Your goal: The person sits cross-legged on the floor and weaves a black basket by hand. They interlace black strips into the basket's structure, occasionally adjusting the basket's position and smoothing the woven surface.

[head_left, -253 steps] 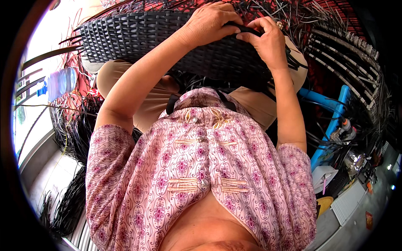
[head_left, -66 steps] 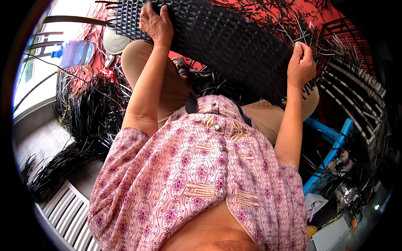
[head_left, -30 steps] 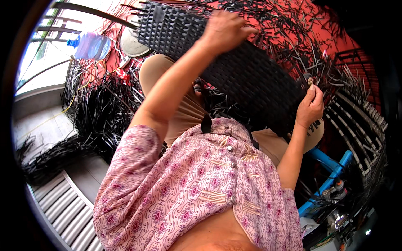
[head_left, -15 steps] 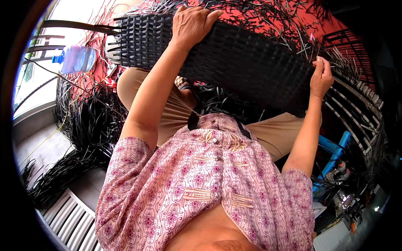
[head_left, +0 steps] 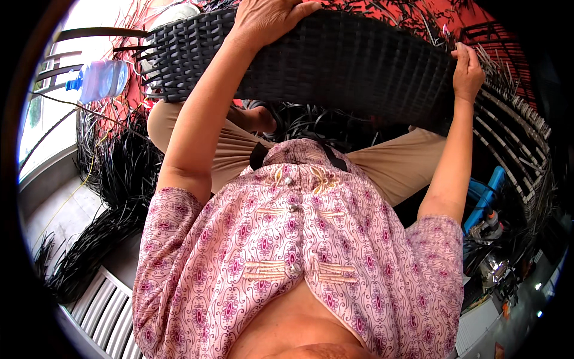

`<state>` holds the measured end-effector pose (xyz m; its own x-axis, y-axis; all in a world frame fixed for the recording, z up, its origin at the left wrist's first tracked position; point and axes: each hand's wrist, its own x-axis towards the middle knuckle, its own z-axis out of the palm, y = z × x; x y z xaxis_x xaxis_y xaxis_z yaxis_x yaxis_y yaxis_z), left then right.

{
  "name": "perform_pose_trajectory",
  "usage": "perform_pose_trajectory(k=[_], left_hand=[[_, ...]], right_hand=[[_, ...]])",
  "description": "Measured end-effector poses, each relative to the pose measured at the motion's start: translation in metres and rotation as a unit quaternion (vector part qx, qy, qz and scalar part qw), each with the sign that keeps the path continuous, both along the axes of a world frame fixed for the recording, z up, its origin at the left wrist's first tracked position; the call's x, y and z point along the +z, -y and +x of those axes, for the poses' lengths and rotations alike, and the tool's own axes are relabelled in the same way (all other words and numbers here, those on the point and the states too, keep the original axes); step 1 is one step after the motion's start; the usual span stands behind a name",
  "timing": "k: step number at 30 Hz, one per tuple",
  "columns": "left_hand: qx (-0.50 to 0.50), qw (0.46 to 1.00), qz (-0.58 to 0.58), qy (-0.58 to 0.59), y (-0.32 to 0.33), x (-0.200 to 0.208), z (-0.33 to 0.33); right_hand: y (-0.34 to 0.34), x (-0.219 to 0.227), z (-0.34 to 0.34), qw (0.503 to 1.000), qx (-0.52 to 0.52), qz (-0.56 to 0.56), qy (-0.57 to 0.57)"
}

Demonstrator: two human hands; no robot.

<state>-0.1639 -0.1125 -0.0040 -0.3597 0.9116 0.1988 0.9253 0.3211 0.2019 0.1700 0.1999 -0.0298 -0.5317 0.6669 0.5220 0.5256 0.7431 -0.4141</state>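
Note:
A long black woven wicker panel [head_left: 347, 66] stands tilted across my lap, its weave tight in the middle and loose strip ends sticking out at its left end. Over its upper edge, left of the middle, my left hand [head_left: 266, 23] is closed, with the fingertips hidden behind the rim. At the panel's upper right corner, my right hand [head_left: 468, 73] is closed with curled fingers on the edge. Whether a thin strip is also between those fingers cannot be seen.
Black strips [head_left: 119, 161] lie heaped at the left, and more are scattered over the red floor [head_left: 412, 13]. A clear bottle with a blue cap [head_left: 103, 81] is at upper left. To the right are a slatted curved frame [head_left: 508, 137] and a blue plastic piece [head_left: 485, 197]. A white slatted piece [head_left: 106, 311] lies lower left.
In the view, the panel and both hands sit higher than before, and the panel's left end has shifted left. Both hands keep their places on its edge.

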Motion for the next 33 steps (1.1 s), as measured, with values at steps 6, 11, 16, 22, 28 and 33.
perform_pose_trajectory(k=[6, 11, 16, 22, 28, 33], left_hand=[[0.003, 1.000, 0.016, 0.020, 0.003, 0.001, 0.024], [0.019, 1.000, 0.005, 0.015, 0.006, -0.001, 0.029], [0.042, 0.997, -0.004, 0.071, -0.002, 0.004, 0.037], [0.046, 0.994, -0.022, 0.095, -0.036, 0.010, 0.044], [0.051, 0.991, -0.058, 0.110, -0.048, 0.011, 0.066], [0.027, 0.994, 0.040, 0.097, -0.033, -0.004, 0.103]], right_hand=[[-0.013, 0.001, 0.003, 1.000, -0.004, -0.011, 0.017], [-0.009, 0.007, 0.009, 0.996, 0.003, 0.022, 0.090], [-0.014, 0.010, 0.014, 0.995, -0.014, 0.047, 0.084], [-0.047, -0.001, 0.029, 0.996, -0.040, 0.061, 0.060], [-0.073, -0.004, 0.032, 0.998, -0.009, 0.051, 0.046], [-0.070, -0.001, 0.051, 0.998, 0.000, 0.050, 0.037]])
